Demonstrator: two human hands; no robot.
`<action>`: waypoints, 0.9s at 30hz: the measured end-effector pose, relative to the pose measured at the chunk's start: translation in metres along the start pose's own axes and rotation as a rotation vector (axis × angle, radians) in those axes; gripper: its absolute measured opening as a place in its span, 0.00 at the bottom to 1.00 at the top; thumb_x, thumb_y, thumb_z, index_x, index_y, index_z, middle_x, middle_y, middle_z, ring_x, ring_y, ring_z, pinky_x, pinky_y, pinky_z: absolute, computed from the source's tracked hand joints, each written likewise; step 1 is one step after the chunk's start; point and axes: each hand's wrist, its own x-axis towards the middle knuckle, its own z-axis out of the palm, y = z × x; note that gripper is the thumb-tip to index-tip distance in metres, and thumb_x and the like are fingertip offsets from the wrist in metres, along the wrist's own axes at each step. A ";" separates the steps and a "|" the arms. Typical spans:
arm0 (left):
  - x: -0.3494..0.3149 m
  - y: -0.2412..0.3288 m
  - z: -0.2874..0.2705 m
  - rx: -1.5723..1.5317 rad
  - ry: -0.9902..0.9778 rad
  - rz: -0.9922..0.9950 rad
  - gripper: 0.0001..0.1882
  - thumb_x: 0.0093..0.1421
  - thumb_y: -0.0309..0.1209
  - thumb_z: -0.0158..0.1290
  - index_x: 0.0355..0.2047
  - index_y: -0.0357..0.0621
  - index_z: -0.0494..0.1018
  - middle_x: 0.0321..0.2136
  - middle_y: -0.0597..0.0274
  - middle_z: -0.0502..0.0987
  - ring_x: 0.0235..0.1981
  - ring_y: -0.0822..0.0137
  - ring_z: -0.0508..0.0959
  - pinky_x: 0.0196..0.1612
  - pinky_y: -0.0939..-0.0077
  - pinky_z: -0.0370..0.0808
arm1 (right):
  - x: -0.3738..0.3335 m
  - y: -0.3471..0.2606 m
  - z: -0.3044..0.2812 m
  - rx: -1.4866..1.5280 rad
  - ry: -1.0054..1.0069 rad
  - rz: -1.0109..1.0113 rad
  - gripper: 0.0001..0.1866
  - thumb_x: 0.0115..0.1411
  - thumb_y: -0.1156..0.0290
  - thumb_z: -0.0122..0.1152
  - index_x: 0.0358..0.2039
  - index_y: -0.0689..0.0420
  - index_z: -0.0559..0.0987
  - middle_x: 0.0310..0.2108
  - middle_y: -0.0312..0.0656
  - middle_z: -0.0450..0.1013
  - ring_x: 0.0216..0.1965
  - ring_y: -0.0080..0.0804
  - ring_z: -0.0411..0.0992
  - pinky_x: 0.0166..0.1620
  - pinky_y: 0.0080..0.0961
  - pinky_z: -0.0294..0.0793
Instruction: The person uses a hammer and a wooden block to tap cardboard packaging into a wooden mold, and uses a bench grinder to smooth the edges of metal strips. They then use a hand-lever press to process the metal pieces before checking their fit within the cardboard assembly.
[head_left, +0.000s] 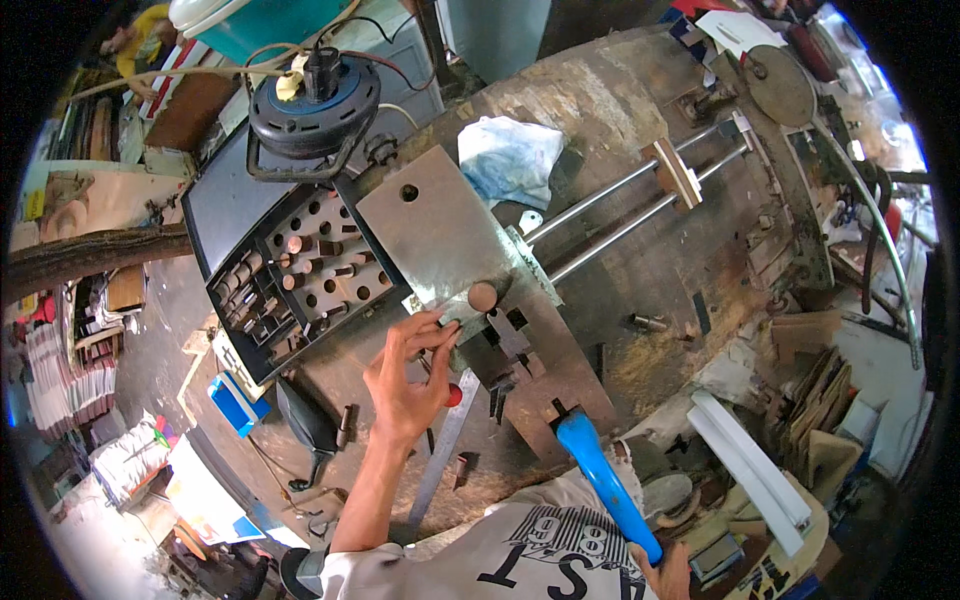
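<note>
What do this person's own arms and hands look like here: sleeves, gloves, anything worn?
Both hands are bare, with no gloves, rings or watch visible. The left hand leads into a long forearm that is uncovered up to a short white sleeve. Of the right hand only a small part shows at the lower edge. The shirt is white with dark print.

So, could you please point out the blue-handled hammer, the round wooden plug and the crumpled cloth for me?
blue-handled hammer (606,480): head view, on the middle of its blue handle.
round wooden plug (483,295): head view, on its flat top face.
crumpled cloth (510,158): head view, on the middle of its folds.
</note>
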 end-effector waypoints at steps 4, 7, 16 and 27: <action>0.001 0.001 0.002 -0.041 0.028 -0.059 0.11 0.50 0.14 0.63 0.33 0.36 0.76 0.39 0.54 0.80 0.36 0.67 0.82 0.42 0.74 0.78 | 0.003 0.007 0.005 0.032 0.084 -0.133 0.32 0.58 0.48 0.65 0.47 0.67 0.75 0.36 0.61 0.74 0.39 0.59 0.73 0.42 0.47 0.70; 0.001 0.000 0.002 -0.011 0.012 -0.033 0.11 0.50 0.14 0.64 0.33 0.38 0.76 0.39 0.54 0.80 0.36 0.67 0.82 0.42 0.74 0.78 | -0.001 0.011 0.008 0.034 0.118 -0.126 0.33 0.58 0.47 0.64 0.47 0.67 0.75 0.37 0.61 0.74 0.39 0.58 0.73 0.43 0.47 0.70; 0.004 0.003 -0.002 0.070 -0.046 -0.007 0.21 0.50 0.14 0.63 0.44 0.36 0.71 0.41 0.52 0.80 0.37 0.65 0.83 0.42 0.72 0.78 | 0.004 0.045 0.035 0.033 0.288 -0.054 0.33 0.52 0.44 0.71 0.35 0.68 0.78 0.29 0.56 0.73 0.34 0.56 0.72 0.40 0.48 0.70; 0.007 0.009 0.004 0.049 -0.123 -0.014 0.26 0.53 0.15 0.62 0.51 0.32 0.64 0.41 0.51 0.81 0.37 0.63 0.84 0.43 0.70 0.79 | 0.000 0.029 0.027 0.082 0.170 0.024 0.36 0.54 0.42 0.68 0.43 0.68 0.76 0.37 0.61 0.72 0.41 0.58 0.72 0.45 0.48 0.70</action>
